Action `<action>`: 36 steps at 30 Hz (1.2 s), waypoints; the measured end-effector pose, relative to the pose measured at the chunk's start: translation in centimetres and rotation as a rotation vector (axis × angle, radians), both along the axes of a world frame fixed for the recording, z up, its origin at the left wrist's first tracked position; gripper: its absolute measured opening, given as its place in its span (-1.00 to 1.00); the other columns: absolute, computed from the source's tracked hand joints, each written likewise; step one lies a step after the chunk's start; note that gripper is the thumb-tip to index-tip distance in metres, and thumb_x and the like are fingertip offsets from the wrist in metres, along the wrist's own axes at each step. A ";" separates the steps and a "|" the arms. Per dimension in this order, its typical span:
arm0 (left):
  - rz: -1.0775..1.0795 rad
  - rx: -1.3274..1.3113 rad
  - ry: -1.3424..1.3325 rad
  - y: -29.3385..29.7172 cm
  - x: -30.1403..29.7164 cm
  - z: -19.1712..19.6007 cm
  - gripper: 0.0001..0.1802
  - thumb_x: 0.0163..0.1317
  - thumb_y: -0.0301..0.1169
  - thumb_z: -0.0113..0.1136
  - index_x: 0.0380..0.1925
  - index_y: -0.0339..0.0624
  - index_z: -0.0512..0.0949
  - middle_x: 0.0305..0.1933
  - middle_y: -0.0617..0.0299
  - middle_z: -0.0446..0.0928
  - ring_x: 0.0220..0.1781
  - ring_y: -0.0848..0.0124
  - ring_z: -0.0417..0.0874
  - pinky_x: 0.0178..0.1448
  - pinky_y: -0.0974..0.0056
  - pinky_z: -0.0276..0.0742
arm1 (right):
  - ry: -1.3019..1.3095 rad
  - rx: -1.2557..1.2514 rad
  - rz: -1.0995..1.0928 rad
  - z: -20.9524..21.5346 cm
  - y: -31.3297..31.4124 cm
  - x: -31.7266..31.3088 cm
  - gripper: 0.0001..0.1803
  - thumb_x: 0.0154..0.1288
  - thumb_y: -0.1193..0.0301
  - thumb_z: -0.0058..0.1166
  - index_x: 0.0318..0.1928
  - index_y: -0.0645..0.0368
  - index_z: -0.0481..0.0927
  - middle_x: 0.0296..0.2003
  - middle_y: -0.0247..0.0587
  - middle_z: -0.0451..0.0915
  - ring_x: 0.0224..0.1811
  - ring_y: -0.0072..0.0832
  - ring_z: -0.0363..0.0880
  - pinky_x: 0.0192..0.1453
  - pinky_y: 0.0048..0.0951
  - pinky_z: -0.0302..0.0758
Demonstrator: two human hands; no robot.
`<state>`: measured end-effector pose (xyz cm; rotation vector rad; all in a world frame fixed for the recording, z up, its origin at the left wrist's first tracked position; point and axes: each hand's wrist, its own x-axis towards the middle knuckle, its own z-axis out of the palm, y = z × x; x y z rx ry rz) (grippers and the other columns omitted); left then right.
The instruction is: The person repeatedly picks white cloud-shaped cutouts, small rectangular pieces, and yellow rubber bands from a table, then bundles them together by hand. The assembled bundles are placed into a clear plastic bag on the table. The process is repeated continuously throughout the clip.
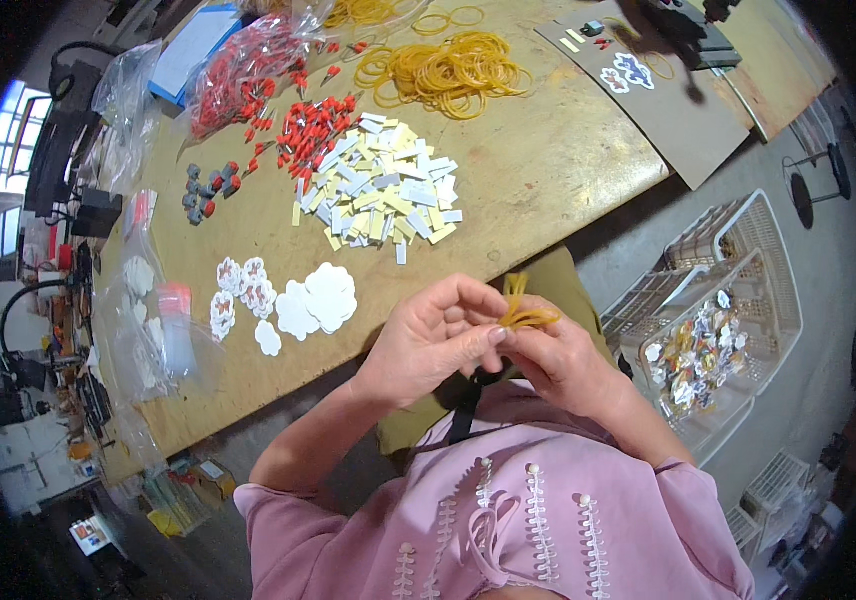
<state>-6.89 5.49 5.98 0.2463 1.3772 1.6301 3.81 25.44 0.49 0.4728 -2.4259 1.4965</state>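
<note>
Left hand (428, 345) and right hand (558, 360) are pinching a yellow rubber band (523, 312) off the table's (548, 170) near edge; white basket (748, 300) is holding some finished pieces, big piles remaining.

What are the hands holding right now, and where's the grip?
A small bunch of yellow rubber bands, pinched between the fingertips of the left hand and right hand; loops stick up above the pinch.
</note>
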 end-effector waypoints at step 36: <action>-0.383 -0.476 1.182 -6.8 2.5 -0.7 -0.65 0.32 -0.19 0.40 0.03 -0.05 0.64 -0.52 0.17 0.65 -0.47 0.07 0.75 -0.38 -0.01 0.62 | -0.048 0.040 0.213 0.6 -3.4 -0.1 -0.76 0.28 0.64 0.30 -0.05 0.32 0.63 0.18 0.13 0.62 0.15 0.04 0.68 0.18 -0.17 0.69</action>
